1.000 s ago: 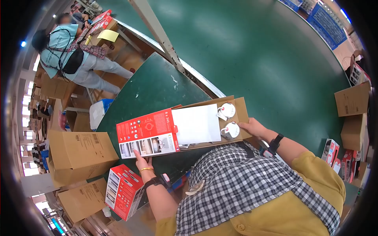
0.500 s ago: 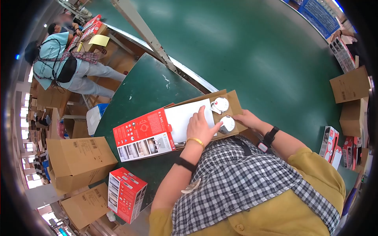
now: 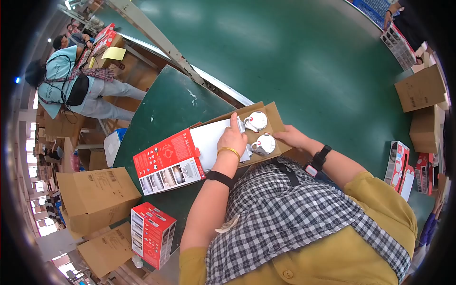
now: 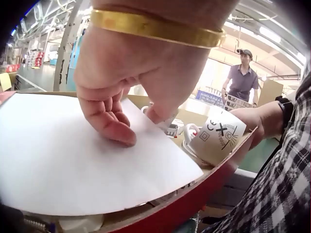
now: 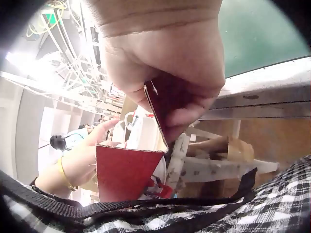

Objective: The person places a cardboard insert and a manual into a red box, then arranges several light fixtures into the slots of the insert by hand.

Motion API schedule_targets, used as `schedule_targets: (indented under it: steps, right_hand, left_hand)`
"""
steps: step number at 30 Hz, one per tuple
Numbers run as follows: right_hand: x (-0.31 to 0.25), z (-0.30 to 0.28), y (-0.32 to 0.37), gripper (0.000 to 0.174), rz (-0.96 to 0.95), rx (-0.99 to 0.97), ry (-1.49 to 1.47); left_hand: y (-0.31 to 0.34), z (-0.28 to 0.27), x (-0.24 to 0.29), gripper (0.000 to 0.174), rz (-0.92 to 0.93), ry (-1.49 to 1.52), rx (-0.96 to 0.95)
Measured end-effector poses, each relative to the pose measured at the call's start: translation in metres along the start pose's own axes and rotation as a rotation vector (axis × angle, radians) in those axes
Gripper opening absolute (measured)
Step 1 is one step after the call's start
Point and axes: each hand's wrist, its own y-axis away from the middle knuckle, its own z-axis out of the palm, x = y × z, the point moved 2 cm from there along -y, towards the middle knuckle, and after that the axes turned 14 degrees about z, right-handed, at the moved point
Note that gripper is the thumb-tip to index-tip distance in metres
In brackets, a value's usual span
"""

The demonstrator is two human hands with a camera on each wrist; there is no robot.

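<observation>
A long open carton (image 3: 166, 164), red and printed outside and brown inside, lies across the green table before me. A white sheet (image 3: 205, 137) covers much of its contents; two round white light fittings (image 3: 257, 121) show at the right end, with cords on top. My left hand (image 3: 232, 142) is over the sheet's right edge, its index finger stretched toward the far wall. In the left wrist view, other fingers (image 4: 119, 131) curl against the sheet and the thumb hangs past its edge. I cannot tell whether they pinch it. My right hand (image 3: 293, 137) grips the carton's right end wall.
A smaller red box (image 3: 153, 235) stands at the near left beside brown cartons (image 3: 102, 194). More brown cartons (image 3: 420, 92) and red boxes (image 3: 397, 164) are at the right. A slanted metal post (image 3: 156, 40) rises past the table's far edge. Other people work farther off.
My left hand has left the carton's red printed left end and moved right onto the sheet, shifting farther toward the fittings. My right hand stays at the right end.
</observation>
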Motion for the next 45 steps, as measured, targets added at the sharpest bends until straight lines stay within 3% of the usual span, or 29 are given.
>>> schedule_targets:
  steps: [3, 6, 8, 10, 11, 13, 14, 15, 17, 23, 27, 29, 30, 32, 33, 34, 35, 36, 37, 41, 45]
  right_hand:
    - [0.000, 0.001, -0.001, 0.038, -0.006, 0.005, 0.025]
    - [0.002, -0.001, -0.005, 0.039, -0.003, 0.013, 0.037]
    - [0.005, 0.000, -0.004, 0.039, 0.009, 0.014, 0.051]
    - [0.000, 0.000, -0.003, 0.039, 0.005, -0.007, 0.049]
    - [-0.001, 0.001, -0.003, 0.039, 0.002, -0.008, 0.051]
    - [-0.002, 0.001, -0.001, 0.038, 0.011, -0.017, 0.023]
    - [-0.001, 0.000, -0.002, 0.038, 0.009, -0.018, 0.026]
    - [0.000, 0.000, -0.004, 0.039, 0.017, -0.045, -0.007]
    - [0.004, -0.003, -0.006, 0.040, 0.027, -0.073, -0.036]
    - [0.008, -0.001, 0.000, 0.048, 0.172, -0.201, -0.216]
    - [0.009, 0.011, 0.009, 0.056, 0.202, -0.290, -0.363]
    - [0.010, 0.013, 0.010, 0.058, 0.158, -0.310, -0.373]
    - [0.008, 0.015, 0.012, 0.057, 0.172, -0.275, -0.369]
    - [0.012, 0.016, 0.014, 0.056, 0.190, -0.237, -0.369]
    - [0.015, 0.017, 0.011, 0.055, 0.200, -0.236, -0.394]
    - [0.017, 0.016, 0.007, 0.055, 0.206, -0.236, -0.419]
    - [0.019, 0.017, 0.005, 0.055, 0.203, -0.237, -0.417]
    - [0.021, 0.019, 0.004, 0.054, 0.194, -0.242, -0.463]
    - [0.022, 0.019, 0.003, 0.054, 0.183, -0.244, -0.514]
    - [0.017, 0.023, 0.015, 0.052, 0.200, -0.221, -0.551]
    - [0.019, 0.027, 0.011, 0.045, 0.126, -0.192, -0.556]
  left_hand:
    - [-0.002, -0.013, -0.003, 0.079, -0.047, 0.012, -0.105]
    - [0.024, -0.062, -0.015, 0.063, 0.036, 0.238, 0.100]
    - [0.042, -0.073, -0.065, 0.048, 0.120, 0.379, 0.286]
    - [0.071, -0.106, -0.086, 0.036, -0.042, 0.551, 0.288]
    - [0.086, -0.116, -0.104, 0.034, 0.078, 0.401, 0.374]
    - [0.119, -0.126, -0.138, 0.031, -0.138, 0.715, 0.429]
    - [0.137, -0.127, -0.158, 0.031, -0.187, 0.727, 0.490]
    - [0.151, -0.125, -0.167, 0.031, -0.232, 0.914, 0.654]
    - [0.177, -0.121, -0.183, 0.031, -0.251, 1.073, 0.623]
    - [0.221, -0.048, -0.236, 0.031, -0.553, 1.144, 0.695]
    - [0.235, -0.067, -0.223, 0.028, -0.585, 1.030, 0.781]
    - [0.240, -0.098, -0.218, 0.024, -0.424, 0.784, 1.137]
    - [0.233, -0.115, -0.193, 0.024, -0.420, 0.785, 1.130]
    - [0.202, -0.142, -0.103, 0.022, -0.232, 0.567, 1.100]
    - [0.180, -0.136, -0.072, 0.020, -0.101, 0.631, 0.893]
    - [0.159, -0.123, -0.052, 0.020, -0.021, 0.580, 0.557]
    - [0.135, -0.091, -0.042, 0.019, -0.065, 0.771, 0.311]
    - [0.117, -0.060, -0.039, 0.018, 0.098, 0.545, 0.220]
    - [0.106, -0.034, -0.035, 0.018, 0.259, 0.358, 0.181]
    - [0.089, 0.012, -0.033, 0.019, 0.310, 0.163, 0.074]
    - [0.080, 0.014, -0.028, 0.019, 0.371, 0.149, 0.057]
